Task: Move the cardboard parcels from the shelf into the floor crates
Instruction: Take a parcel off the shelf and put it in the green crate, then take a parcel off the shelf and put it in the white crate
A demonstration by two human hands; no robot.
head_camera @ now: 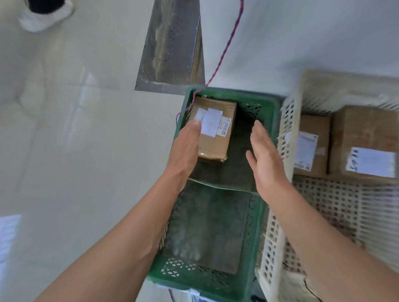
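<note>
A small cardboard parcel [216, 130] with white labels lies in the far left corner of the green floor crate [256, 230]. My left hand [186, 147] rests flat against the parcel's left side, fingers straight. Over the crate's right half hovers my right hand [265, 157], palm facing left, fingers apart, holding nothing. A white crate [278, 208] stands to the right with two more cardboard parcels inside, a narrow one [315, 128] and a larger one [365, 129]. The shelf is out of view.
A red and blue twisted cord [224, 55] hangs down to the green crate's far left corner. A grey metal post [171, 37] stands behind the crate. Another person's leg and white shoe [45, 16] are at the top left on the pale glossy floor.
</note>
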